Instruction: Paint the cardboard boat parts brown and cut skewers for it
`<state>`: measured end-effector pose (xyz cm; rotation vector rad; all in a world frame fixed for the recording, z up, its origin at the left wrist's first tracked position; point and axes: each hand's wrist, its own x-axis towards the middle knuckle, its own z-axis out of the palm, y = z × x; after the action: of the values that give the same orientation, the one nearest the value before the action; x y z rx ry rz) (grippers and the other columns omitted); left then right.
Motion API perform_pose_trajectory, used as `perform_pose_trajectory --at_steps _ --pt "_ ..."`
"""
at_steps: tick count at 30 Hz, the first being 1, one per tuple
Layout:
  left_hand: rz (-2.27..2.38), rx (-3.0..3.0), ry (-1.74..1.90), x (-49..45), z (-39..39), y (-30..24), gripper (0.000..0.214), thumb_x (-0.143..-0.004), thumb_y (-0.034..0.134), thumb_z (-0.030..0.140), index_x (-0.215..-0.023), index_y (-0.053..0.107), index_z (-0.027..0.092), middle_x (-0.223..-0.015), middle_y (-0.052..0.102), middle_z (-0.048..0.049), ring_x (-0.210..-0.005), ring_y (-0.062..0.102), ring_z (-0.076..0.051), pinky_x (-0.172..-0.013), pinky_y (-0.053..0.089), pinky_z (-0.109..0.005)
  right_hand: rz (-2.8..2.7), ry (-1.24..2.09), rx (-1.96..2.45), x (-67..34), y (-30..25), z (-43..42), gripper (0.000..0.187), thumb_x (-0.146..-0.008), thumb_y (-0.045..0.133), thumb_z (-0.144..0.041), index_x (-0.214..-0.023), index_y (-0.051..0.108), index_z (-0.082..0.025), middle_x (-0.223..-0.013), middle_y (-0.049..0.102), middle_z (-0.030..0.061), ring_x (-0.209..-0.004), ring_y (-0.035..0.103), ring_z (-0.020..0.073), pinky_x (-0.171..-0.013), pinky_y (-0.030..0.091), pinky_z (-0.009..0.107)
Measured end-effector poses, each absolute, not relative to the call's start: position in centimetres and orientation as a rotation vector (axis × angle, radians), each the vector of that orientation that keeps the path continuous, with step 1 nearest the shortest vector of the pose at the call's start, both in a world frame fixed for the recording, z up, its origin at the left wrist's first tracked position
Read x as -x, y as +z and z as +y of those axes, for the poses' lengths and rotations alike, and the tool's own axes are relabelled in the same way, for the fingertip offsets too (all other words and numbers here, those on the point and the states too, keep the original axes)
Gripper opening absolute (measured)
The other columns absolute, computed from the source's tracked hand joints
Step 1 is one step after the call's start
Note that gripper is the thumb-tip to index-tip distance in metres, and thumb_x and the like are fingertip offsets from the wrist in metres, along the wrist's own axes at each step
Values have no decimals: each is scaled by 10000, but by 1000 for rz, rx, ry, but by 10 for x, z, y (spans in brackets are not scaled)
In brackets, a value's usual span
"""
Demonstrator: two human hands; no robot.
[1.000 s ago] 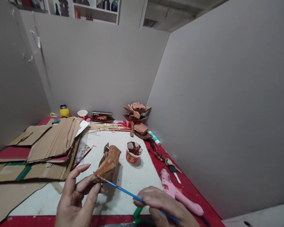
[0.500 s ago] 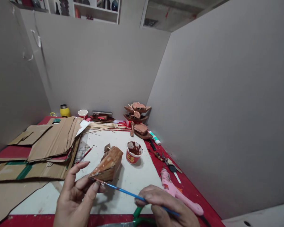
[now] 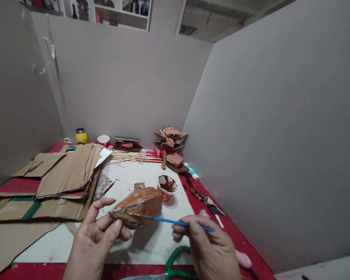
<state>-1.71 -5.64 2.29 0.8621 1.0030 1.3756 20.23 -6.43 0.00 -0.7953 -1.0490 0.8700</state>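
Note:
Between the thumb and fingers of my left hand is the pointed end of a small model boat, tilted above the white board. Brown paint covers much of its surface, with paler cardboard showing along the lower side. My right hand pinches a thin blue paintbrush, whose tip touches the boat's side near the pointed end. Just behind the boat stands a paper cup smeared inside with brown paint. Green-handled scissors lie below my right hand at the front edge.
Torn cardboard sheets are piled at the left. Thin wooden sticks lie at the back, near several brown model boats. A pink glue gun, partly hidden, lies at the right. Grey partitions enclose the table.
The boat has turned so its side faces me more and its far end swung right. My right hand has risen slightly, and the brush tip has shifted up and right along the boat.

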Motion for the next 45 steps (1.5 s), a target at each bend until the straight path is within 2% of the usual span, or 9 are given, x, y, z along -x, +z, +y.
perform_pose_trajectory --at_steps 5,9,17,23,32,37,41,45 --pt "1000 -842 1368 18 -55 25 489 -696 881 392 -982 518 231 -613 721 -3 -602 666 -160 -625 513 -233 -1157 830 783 -202 -5 -68 110 -889 761 -337 -916 833 -258 -722 814 60 -603 771 196 -590 656 284" --pt "991 -815 1376 19 -53 28 473 -669 897 386 -937 547 213 -594 710 -3 -582 650 -153 -615 498 -234 -1060 725 803 -209 -6 -65 111 -877 776 -332 -904 833 -241 -706 809 63 -596 768 186 -593 652 257" --pt "997 -821 1374 20 -53 26 480 -702 881 374 -1017 569 188 -587 708 -2 -584 632 -135 -623 475 -216 -1261 774 737 -202 4 -73 123 -922 727 -305 -985 832 -308 -784 824 56 -648 788 193 -610 664 266" --pt "986 -804 1378 20 -52 26 488 -668 900 376 -986 582 188 -574 695 4 -564 623 -139 -599 468 -224 -1214 704 733 -209 0 -71 112 -909 743 -304 -978 830 -295 -757 818 60 -629 778 197 -613 663 285" --pt "997 -761 1389 21 -55 27 473 -659 906 412 -930 585 194 -566 645 47 -504 533 -84 -547 424 -186 -1110 775 823 -215 1 -65 105 -890 762 -345 -902 829 -265 -709 807 49 -627 766 166 -643 642 227" --pt "987 -706 1370 20 -55 28 487 -618 928 386 -911 586 202 -564 611 65 -474 489 -73 -469 381 -175 -1071 869 849 -216 -2 -61 159 -846 798 -388 -833 837 -234 -640 783 62 -570 745 185 -586 637 260" --pt "956 -694 1331 18 -55 26 467 -625 925 386 -902 594 206 -562 588 72 -478 472 -66 -469 377 -170 -1101 879 907 -211 -6 -58 199 -837 797 -419 -823 839 -224 -636 785 71 -555 741 199 -565 634 278" --pt "927 -720 1291 17 -56 22 424 -654 913 380 -872 595 203 -561 580 72 -487 473 -63 -490 379 -171 -1138 820 901 -207 -8 -57 162 -844 793 -396 -852 844 -242 -656 795 61 -563 750 202 -576 644 287"
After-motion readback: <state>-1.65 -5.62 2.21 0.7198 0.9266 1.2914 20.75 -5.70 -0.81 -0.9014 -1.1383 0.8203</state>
